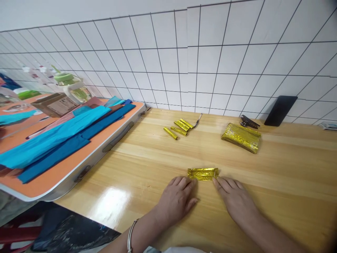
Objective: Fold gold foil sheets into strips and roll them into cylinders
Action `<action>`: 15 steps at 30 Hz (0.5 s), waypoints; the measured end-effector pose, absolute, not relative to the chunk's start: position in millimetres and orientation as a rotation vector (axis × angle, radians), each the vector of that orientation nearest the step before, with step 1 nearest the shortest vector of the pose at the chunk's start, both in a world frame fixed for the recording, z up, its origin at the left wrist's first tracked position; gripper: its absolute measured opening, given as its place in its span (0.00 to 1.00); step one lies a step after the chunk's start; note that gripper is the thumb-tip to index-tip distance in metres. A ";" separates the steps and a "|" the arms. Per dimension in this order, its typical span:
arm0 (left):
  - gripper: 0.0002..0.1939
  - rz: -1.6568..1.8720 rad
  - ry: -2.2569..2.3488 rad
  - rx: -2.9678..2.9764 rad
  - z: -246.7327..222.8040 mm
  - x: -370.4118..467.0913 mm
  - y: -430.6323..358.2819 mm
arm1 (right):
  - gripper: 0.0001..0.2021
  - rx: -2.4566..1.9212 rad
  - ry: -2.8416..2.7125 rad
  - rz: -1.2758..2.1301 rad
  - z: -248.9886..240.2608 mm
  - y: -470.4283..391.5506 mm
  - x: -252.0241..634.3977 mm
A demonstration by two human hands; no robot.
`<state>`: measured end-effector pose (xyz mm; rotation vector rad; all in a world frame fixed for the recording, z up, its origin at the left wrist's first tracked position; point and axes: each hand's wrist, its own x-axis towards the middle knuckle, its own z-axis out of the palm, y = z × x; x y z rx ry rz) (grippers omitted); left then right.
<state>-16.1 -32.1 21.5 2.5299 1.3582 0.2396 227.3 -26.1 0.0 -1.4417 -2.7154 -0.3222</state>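
A strip of patterned gold foil paper (203, 173) lies on the table in front of me, its long edges and ends folded inward. My left hand (176, 197) rests palm down, fingertips at the strip's left lower corner and thumb held apart. At the right lower corner, my right hand (235, 196) presses with its fingers stretched out and lying flat. Farther back are several rolled gold foil tubes (179, 131). A stack of flat gold foil sheets (242, 137) sits to the back right.
A pen (197, 120) lies by the tubes. Behind the sheets are a black clip (249, 122) and a dark phone (280, 110) leaning on the tiled wall. An orange folding table (104, 130) on the left carries blue cloth (60, 135), a cardboard box (55, 104) and a green-lidded bottle (75, 86).
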 end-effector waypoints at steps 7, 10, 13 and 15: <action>0.23 0.308 1.375 2.538 16.4 -18.6 -30.7 | 0.23 -1.452 -2.682 -0.348 -4.6 -27.9 229.0; 0.24 0.318 1.385 2.532 14.9 -19.0 -30.6 | 0.23 -1.452 -2.677 -0.350 -8.8 -29.2 229.6; 0.24 0.313 1.377 2.543 15.5 -19.7 -30.1 | 0.23 -1.471 -2.670 -0.337 -9.1 -28.7 230.2; 0.24 0.294 1.374 2.556 17.3 -19.7 -29.9 | 0.22 -1.482 -2.670 -0.319 -5.9 -27.2 230.3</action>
